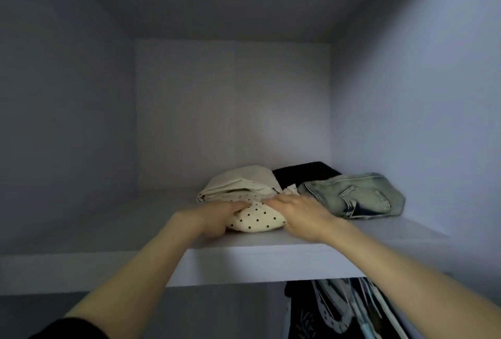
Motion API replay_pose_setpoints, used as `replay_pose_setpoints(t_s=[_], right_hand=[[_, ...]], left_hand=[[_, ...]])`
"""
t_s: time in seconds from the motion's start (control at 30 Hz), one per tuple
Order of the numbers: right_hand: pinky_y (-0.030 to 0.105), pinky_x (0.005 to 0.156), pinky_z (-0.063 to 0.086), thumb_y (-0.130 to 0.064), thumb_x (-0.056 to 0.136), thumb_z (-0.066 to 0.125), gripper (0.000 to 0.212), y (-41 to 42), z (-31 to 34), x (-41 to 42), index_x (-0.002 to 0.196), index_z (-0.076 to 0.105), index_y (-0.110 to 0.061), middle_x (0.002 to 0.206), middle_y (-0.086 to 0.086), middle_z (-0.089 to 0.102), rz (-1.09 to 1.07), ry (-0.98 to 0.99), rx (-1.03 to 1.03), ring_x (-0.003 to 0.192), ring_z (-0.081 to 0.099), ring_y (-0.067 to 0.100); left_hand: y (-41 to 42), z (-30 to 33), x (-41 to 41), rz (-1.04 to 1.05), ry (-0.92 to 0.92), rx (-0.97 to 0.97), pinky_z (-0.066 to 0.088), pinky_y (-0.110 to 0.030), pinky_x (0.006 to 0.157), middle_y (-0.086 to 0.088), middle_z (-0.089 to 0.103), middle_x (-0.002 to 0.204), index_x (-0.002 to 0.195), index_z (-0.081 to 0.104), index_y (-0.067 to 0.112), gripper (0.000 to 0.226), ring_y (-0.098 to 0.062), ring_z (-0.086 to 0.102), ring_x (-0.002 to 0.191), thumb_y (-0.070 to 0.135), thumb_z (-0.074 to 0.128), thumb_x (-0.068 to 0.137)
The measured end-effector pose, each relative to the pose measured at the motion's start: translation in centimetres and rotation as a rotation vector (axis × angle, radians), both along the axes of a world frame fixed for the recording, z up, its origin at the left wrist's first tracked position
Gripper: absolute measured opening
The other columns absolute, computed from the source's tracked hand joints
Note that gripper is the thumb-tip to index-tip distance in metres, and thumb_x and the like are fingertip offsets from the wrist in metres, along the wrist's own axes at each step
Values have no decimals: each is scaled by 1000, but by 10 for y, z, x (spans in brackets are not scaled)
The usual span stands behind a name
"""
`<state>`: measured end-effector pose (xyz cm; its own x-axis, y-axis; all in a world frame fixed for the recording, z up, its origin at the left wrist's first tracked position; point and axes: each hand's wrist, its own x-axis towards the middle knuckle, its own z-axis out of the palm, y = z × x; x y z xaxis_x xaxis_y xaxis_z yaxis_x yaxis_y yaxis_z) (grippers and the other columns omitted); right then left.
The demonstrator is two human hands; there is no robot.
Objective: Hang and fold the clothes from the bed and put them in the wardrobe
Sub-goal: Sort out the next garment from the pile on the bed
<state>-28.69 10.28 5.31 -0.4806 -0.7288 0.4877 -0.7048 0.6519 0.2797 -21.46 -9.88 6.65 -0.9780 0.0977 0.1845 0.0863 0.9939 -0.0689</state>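
You are looking into the upper compartment of a pale wardrobe [406,94], and both your arms reach in from the bottom of the frame to its shelf [257,260], which runs across the lower middle. Your left hand [214,216] lies on the left side of a cream polka-dot garment [257,218], a folded bundle sitting near the shelf's front edge just below the centre of the frame; the fingers look nearly straight and pressed against the cloth, with the thumb side down by the shelf, though you cannot tell if anything curls underneath. Your right hand [301,214] rests palm down on the bundle's right side, fingers extended and flat along its top, pressing rather than pinching. Behind the polka-dot piece and touching it lies a folded beige garment [241,181]. To its right, further back, is a folded black garment [303,172]. In front of that, at centre right of the frame, sit folded light-wash jeans [357,195], just beside your right hand. Below the shelf, at the lower right, clothes on hangers [339,309] hang in the dark lower compartment. A dark sleeve [67,329] shows on your left arm at the bottom left corner.
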Motion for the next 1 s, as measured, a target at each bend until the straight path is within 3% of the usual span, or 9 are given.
replay_pose_setpoints(t_s=[0.1,0.2,0.27,0.37,0.43,0.57,0.67,0.83,1.0], right_hand=[[30,99,38,-12,84,59,63,3,-1,-5,140,41,-31,138,-2,48,102,-249,-181,126,45,20],[26,105,32,-23,82,64,69,4,7,-10,144,34,-32,144,-4,42,82,-314,-84,131,39,16],[24,110,25,-32,83,65,74,4,4,-13,147,26,-31,151,-6,33,77,-409,-45,137,31,13],[21,111,15,-38,87,61,74,1,-1,-18,149,22,-30,155,-6,24,97,-463,-27,141,21,11],[22,113,13,-38,88,60,71,-5,1,-23,148,23,-29,155,-5,24,85,-443,-25,142,20,12],[34,118,12,-45,88,57,72,-11,5,-27,149,21,-31,157,-4,18,-10,-417,3,144,14,12],[40,119,7,-50,91,51,70,-3,5,-14,149,16,-34,159,-3,11,-34,-417,-11,145,8,13],[27,116,2,-41,99,37,54,25,-22,41,149,22,-26,159,-3,9,-61,-412,-179,146,3,12],[30,116,13,-39,99,38,49,50,-78,126,145,35,-21,155,0,25,-183,-277,-274,143,20,15]], left_hand=[[-2,-5,-3,-40,-31,159,20,-30,115,4,25,154,149,19,31,72,-17,24,141,6,51,90],[3,-3,-3,-94,-62,162,17,-27,115,7,21,155,149,10,38,78,-15,21,142,10,51,89],[3,-7,-3,-144,-125,235,9,-22,113,9,12,157,149,4,38,75,-11,11,144,28,52,93],[-1,-15,-11,-96,-154,278,1,-38,118,11,4,158,147,1,43,64,-11,-3,145,54,37,95],[-1,-18,-22,-6,-113,210,3,-50,116,11,1,158,146,1,46,57,-15,-6,146,53,29,97],[7,-19,-31,84,-63,185,6,-54,115,12,2,158,146,1,47,56,-17,-1,146,51,29,98],[7,-20,-20,48,-33,220,12,-48,116,6,8,159,149,5,39,58,-18,7,145,48,31,98],[21,-28,35,-48,85,369,26,-33,112,0,31,152,146,29,26,49,-18,30,138,35,40,99],[65,-81,109,-212,315,404,26,-30,109,2,43,144,136,47,24,38,-16,36,133,30,42,98]])
